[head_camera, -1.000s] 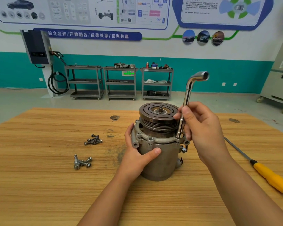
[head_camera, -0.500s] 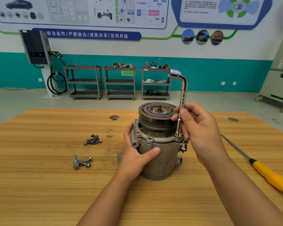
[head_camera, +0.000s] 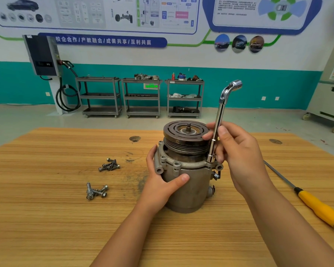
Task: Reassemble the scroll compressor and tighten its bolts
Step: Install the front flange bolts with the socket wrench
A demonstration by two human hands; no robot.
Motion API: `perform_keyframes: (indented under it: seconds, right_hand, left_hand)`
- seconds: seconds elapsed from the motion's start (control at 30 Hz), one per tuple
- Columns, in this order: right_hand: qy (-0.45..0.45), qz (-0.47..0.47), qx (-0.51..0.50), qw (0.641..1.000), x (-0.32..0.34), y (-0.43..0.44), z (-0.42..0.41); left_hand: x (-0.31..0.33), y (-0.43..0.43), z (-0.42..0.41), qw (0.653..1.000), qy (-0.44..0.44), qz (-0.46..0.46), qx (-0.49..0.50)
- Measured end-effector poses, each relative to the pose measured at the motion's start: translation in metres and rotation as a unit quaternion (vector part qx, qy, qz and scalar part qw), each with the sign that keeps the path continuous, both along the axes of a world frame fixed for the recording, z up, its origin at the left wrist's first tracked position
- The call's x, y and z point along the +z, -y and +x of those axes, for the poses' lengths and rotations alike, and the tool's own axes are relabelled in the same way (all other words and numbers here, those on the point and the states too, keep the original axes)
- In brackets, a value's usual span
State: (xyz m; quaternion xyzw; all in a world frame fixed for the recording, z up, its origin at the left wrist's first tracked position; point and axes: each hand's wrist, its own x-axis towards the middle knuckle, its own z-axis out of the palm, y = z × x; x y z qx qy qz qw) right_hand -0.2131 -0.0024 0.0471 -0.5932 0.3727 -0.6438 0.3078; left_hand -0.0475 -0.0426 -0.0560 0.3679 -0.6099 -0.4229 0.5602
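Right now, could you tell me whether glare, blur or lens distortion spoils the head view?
Head view: the wide-angle lens bows the far edge of the table; light is soft and even, with only faint shadows by the compressor; the socket wrench in the right hand glints yet looks sharp; small print on the poster is too soft to read.

Wall banner [head_camera: 104, 41], blue with white characters, read: 校企合作 / 产教融合 / 成果共享 / 互利共赢. Upper-right wall panel [head_camera: 237, 15]: heading began "ADAS", remainder too small to read. Green lit sign [head_camera: 151, 86] on middle shelf cart [head_camera: 143, 111]: characters blurred, unreadable. Left wall charts [head_camera: 81, 14]: small print illegible.
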Motion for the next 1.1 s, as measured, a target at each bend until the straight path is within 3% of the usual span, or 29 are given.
perform_keyframes:
  seconds: [0.27,0.53,0.83,0.93,1.1]
  right_hand:
    - [0.017,-0.003,-0.022,1.0,0.0027,-0.0014,0.003]
    - [-0.041,-0.014,-0.026,0.999,0.0004,-0.0032,0.0037]
    - [-0.043,-0.037,-0.06,0.997,0.0013,-0.0059,0.0083]
    - [-0.008,-0.032,-0.048,0.998,0.0044,-0.005,0.008]
    - [-0.046,-0.016,-0.023,0.999,0.0055,-0.0055,-0.0006]
  left_hand:
    - [0.0013,-0.0013,-0.0007,1.0,-0.008,0.001,0.0]
    - [0.0,-0.0002,-0.0007,1.0,-0.008,0.003,0.007]
    - [-0.0008,0.0016,-0.0009,1.0,-0.007,0.007,-0.002]
    - [-0.0012,0.0014,-0.0006,1.0,-0.009,0.008,0.0]
    - [-0.0006,0.0007,-0.0002,1.0,-0.007,0.008,0.001]
